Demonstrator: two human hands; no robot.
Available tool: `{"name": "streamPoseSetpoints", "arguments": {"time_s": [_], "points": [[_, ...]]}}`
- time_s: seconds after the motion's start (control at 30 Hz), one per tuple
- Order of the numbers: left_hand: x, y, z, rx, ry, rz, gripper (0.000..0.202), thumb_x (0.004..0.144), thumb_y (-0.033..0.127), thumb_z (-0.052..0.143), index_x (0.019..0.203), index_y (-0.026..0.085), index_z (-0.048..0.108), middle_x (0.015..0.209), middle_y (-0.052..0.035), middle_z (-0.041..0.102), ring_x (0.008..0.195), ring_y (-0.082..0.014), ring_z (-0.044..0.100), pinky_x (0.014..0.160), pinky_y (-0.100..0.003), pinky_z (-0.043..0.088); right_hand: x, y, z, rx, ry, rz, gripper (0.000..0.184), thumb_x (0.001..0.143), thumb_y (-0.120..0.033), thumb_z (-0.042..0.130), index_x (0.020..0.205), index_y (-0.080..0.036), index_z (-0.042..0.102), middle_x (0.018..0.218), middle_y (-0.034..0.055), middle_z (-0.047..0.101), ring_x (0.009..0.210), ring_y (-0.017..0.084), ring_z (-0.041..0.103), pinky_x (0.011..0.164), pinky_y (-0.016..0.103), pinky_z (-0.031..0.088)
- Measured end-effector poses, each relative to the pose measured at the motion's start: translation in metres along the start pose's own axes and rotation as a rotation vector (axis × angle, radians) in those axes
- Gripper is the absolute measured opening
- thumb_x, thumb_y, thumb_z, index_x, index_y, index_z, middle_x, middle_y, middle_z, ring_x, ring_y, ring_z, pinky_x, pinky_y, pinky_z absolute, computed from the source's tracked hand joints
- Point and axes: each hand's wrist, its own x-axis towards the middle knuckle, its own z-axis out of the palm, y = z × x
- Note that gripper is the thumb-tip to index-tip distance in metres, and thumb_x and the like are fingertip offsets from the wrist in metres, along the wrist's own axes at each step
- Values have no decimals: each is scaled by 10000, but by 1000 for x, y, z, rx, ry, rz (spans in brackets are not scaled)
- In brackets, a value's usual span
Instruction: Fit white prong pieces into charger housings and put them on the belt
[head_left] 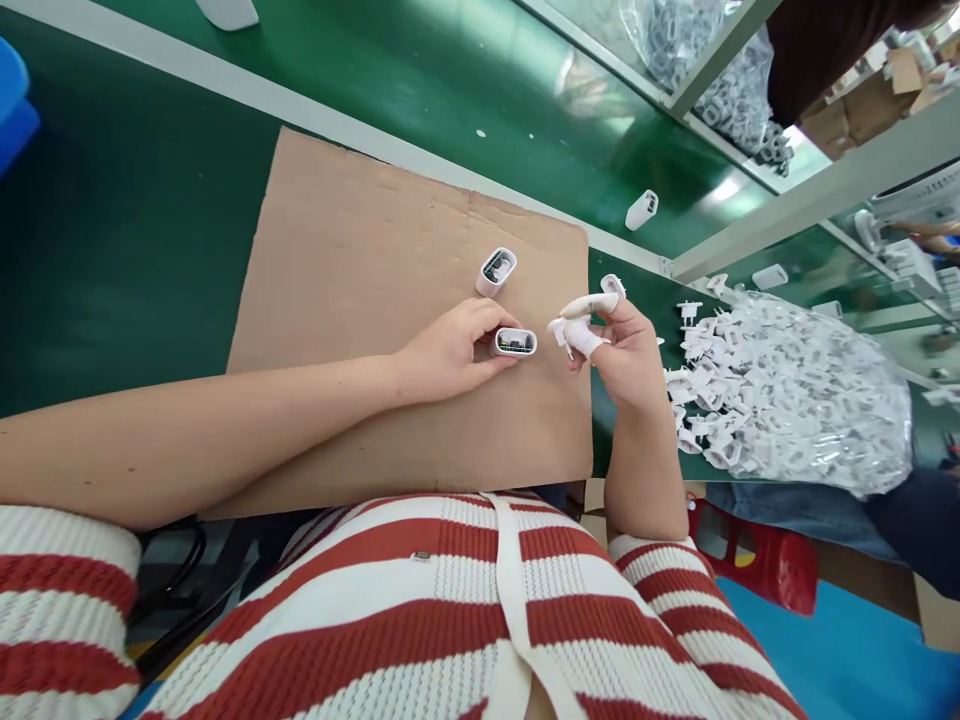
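Observation:
My left hand [450, 352] is closed around a white charger housing [516, 342], whose open end faces up and shows a circuit board inside. A second white housing [496, 271] stands just beyond it on the cardboard sheet [360, 240], also open at the top with parts inside. To the right, my right hand [626, 345], with white covers on its thumb and forefinger, pinches a small white plug cap [559, 330] with prongs. That cap is held apart from the housing. Another white piece [613, 286] lies just beyond the right fingertips.
Many white plug caps [720, 365] spill from a clear plastic bag [832, 400] at right. Another housing [642, 210] lies on the green belt [420, 80] beyond a pale rail. A metal post [795, 175] rises at right; a blue bin [13, 100] sits far left.

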Motion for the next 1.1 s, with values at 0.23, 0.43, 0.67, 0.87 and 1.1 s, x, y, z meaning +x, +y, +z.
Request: {"name": "streamPoseSetpoints", "arguments": {"time_s": [0.23,0.43,0.67,0.87,1.1], "points": [[2,-3,-1,26,-6,27,313,927,441,701,1100,181,688,1116,-90,739,1044,-261,650,937,-388,525,1,4,8,16,-47,7,526,725,-470,952,1163,-273,738,1089,32,785,804,163,730,757,331,661],[3,-8,1,3,23,52,295,932,426,704,1087,175,710,1054,-83,734,987,-242,659,880,-361,532,4,12,23,-88,125,-165,263,832,-487,856,967,-265,821,1043,34,779,923,185,734,828,337,628],[2,-10,3,-49,57,77,280,927,414,722,1069,173,733,1075,-87,745,1010,-238,681,901,-349,550,2,18,30,-85,211,-204,232,834,-412,867,994,-258,801,1013,18,813,937,200,774,907,369,640],[2,-10,2,-36,63,55,293,915,430,724,1051,172,751,1057,-89,736,1004,-241,682,903,-350,558,-3,24,37,-304,203,-308,225,893,-349,817,1105,-276,808,1149,25,827,1089,230,770,1040,415,598],[2,-10,3,-94,81,22,292,883,441,755,1007,182,805,1083,-87,721,996,-238,695,883,-340,574,-3,16,33,-511,84,-414,177,884,-324,834,1060,-306,816,1116,21,818,1068,231,749,989,420,612]]}}
